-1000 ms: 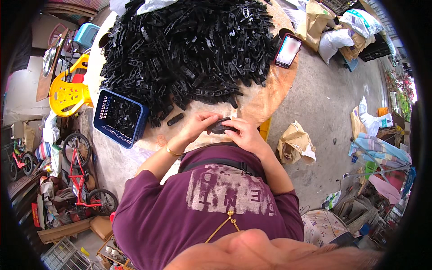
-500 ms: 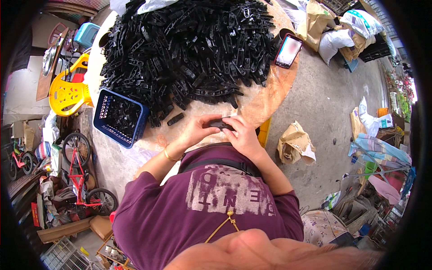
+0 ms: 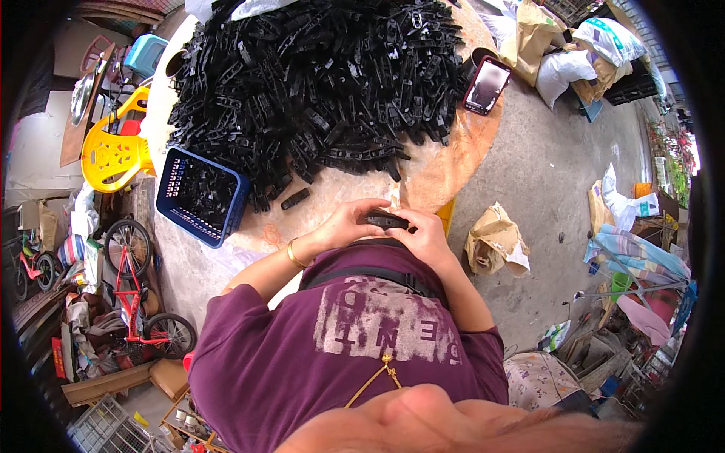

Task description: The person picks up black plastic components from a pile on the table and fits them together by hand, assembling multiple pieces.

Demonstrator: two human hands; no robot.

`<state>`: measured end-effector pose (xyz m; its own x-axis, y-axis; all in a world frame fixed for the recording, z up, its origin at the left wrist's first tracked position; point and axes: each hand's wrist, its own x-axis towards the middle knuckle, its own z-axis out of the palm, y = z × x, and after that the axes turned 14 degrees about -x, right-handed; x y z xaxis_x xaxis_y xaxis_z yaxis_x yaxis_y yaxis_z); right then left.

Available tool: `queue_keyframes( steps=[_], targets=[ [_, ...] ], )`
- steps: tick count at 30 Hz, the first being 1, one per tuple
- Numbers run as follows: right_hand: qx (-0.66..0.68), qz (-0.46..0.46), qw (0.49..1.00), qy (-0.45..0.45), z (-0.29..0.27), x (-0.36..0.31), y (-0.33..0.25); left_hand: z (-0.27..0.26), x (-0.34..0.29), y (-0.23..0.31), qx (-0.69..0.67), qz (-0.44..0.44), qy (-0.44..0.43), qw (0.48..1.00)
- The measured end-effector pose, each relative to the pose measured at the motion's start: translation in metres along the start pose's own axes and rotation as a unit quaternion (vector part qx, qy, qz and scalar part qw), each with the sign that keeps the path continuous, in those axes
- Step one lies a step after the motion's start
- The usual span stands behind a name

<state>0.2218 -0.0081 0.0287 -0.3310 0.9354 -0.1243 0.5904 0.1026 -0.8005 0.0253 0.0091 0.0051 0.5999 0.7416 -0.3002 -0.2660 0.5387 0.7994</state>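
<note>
A small dark elongated plastic piece (image 3: 387, 220) is held level between my two hands, close in front of my waist. My left hand (image 3: 349, 224) pinches its left end, with a gold bangle on the wrist. The fingers of my right hand (image 3: 423, 234) are closed on the other end. Just beyond them, a large heap of black plastic pieces (image 3: 317, 83) covers most of the round table (image 3: 355, 189). One loose black piece (image 3: 295, 198) lies apart from the heap, up and left of my left hand.
A blue basket (image 3: 240, 198) with small black parts stands at the table's left edge. A phone (image 3: 485, 85) leans near the right edge. Left are a yellow chair (image 3: 113, 155) and a red bicycle (image 3: 134, 294); a crumpled paper bag (image 3: 495, 240) lies on the floor at right.
Both hands have come slightly nearer my body, and my right hand has shifted a little right. More of the dark piece shows between the fingers now.
</note>
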Motion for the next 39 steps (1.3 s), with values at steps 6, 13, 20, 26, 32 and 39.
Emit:
queue_keyframes(
  steps=[6, 13, 20, 26, 32, 39],
  targets=[
    [0.163, 0.043, 0.985, 0.044, -0.001, 0.004, -0.005, -0.007, 0.01, -0.007, -0.073, 0.02, 0.007, 0.997],
    [0.086, 0.037, 0.994, 0.057, -0.002, -0.001, -0.001, -0.003, 0.009, -0.004, -0.086, 0.042, -0.026, 0.995],
    [-0.112, 0.122, 0.978, -0.13, -0.033, -0.02, 0.026, 0.004, 0.021, -0.01, 0.118, -0.026, -0.035, 0.992],
    [-0.306, 0.115, 0.941, -0.088, -0.016, -0.031, 0.077, -0.067, 0.1, 0.011, 0.47, 0.211, 0.207, 0.832],
    [-0.22, 0.009, 0.974, 0.06, 0.009, 0.027, 0.065, -0.083, 0.155, 0.03, 0.702, 0.161, 0.187, 0.668],
    [-0.331, -0.039, 0.936, 0.111, 0.044, 0.091, 0.071, -0.091, 0.146, 0.036, 0.613, 0.286, 0.193, 0.711]
  ],
)
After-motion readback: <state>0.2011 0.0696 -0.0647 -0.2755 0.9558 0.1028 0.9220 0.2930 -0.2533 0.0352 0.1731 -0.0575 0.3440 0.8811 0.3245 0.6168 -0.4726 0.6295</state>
